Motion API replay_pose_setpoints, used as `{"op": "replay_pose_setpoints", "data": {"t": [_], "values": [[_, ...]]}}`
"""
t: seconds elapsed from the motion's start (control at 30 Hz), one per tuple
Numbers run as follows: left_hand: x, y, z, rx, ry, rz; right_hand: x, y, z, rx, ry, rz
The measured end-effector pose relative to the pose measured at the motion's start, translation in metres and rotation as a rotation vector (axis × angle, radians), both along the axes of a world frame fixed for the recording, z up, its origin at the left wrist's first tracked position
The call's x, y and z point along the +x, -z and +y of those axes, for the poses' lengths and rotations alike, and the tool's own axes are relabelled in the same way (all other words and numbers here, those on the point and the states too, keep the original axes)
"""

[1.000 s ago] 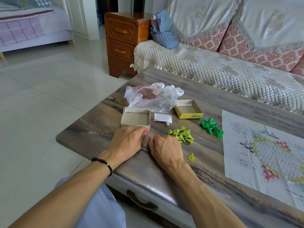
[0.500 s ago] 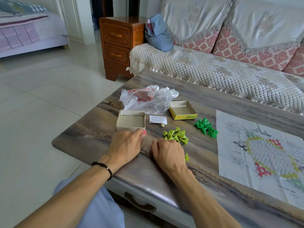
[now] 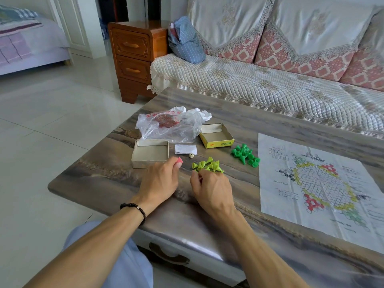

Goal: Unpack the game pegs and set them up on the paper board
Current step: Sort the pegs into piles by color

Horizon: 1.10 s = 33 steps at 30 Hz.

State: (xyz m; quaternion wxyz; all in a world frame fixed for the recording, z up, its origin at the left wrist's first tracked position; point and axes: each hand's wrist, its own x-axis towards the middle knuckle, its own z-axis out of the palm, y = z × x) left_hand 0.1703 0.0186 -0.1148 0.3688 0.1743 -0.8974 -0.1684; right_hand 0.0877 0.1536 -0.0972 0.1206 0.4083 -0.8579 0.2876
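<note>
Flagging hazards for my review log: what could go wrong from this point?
The light-green pegs lie loose beside the right hand, not far from the table's near edge; a sweep could roll some off. The small die by the left hand could be knocked away unnoticed.

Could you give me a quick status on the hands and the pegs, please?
Left hand pinches a pink peg. Right hand curled at the lime pegs; grip unclear. Dark green pegs loose, paper board bare.
</note>
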Motion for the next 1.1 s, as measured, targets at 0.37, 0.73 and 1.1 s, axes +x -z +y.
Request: {"op": "replay_pose_setpoints", "data": {"t": [0.37, 0.73, 1.1], "values": [[-0.08, -0.045, 0.078, 0.067, 0.201, 0.084, -0.074, -0.034, 0.09, -0.069, 0.226, -0.041], [-0.19, -0.047, 0.22, 0.254, 0.456, 0.022, -0.144, -0.039, 0.219, -0.124, 0.511, -0.141], [-0.218, -0.01, 0.251, 0.48, 0.298, -0.138, -0.164, 0.006, 0.235, -0.064, 0.548, -0.119]]}}
